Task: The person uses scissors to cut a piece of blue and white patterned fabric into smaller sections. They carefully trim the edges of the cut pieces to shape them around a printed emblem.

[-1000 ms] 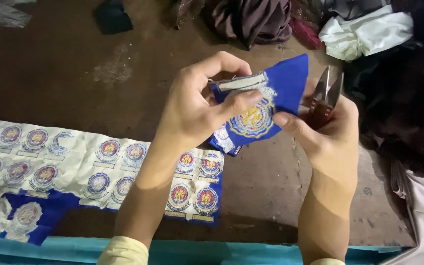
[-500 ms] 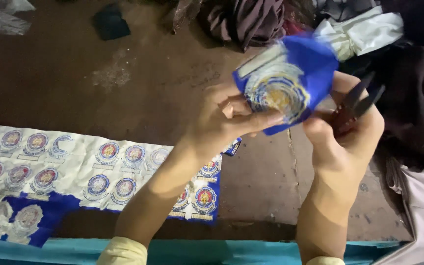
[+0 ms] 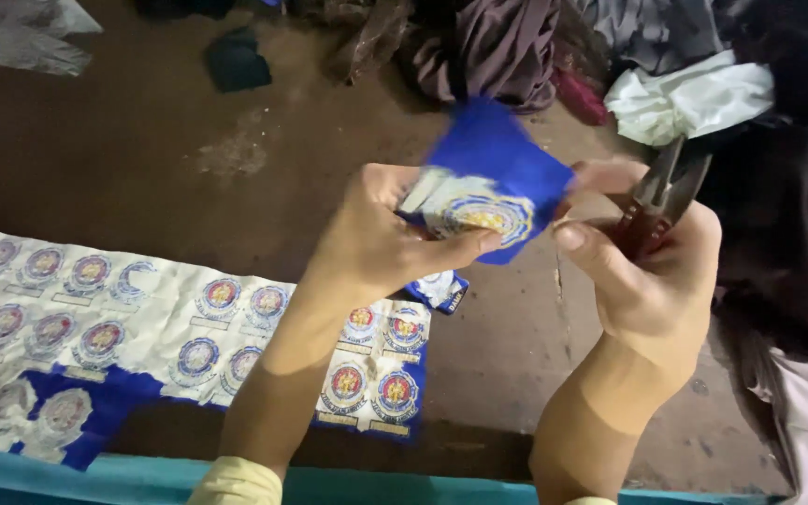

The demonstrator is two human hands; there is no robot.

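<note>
Blue fabric patch with a round embroidered crest [image 3: 493,192]: held up between both hands at frame centre, blurred, crest facing the camera, well above the floor.
Left hand [image 3: 376,243]: clamped on the patch's 9 o'clock edge, thumb laid along the lower border, fingers curled behind the cloth.
Right hand [image 3: 652,271]: closed round a pair of dark metal scissors with reddish handles [image 3: 656,201], thumb tip touching the patch's 3 o'clock edge; blades slightly parted, pointing toward 1 o'clock, clear of the cloth.
Doing the trim well (judgement): keep the cloth taut between thumb and fingers, turn the patch rather than the scissors, cut just outside the stitched border, keep the left thumb off the blade line.
Loose small blue crest patch [image 3: 440,290]: at 6 o'clock just below the left hand, partly hidden by the wrist.
Long white-backed strip of uncut round crests on blue cloth [image 3: 189,337]: at 8 o'clock, flat on the floor, running off the left edge.
Brown worn floor [image 3: 282,159]: under everything, a pale scuffed patch at 10 o'clock.
Heap of dark and purple garments [image 3: 507,47]: at 12 o'clock.
Crumpled white cloth [image 3: 694,98]: at 2 o'clock, just beyond the scissor tips.
Teal edge [image 3: 95,477]: along the bottom of the frame at 6 to 7 o'clock.
</note>
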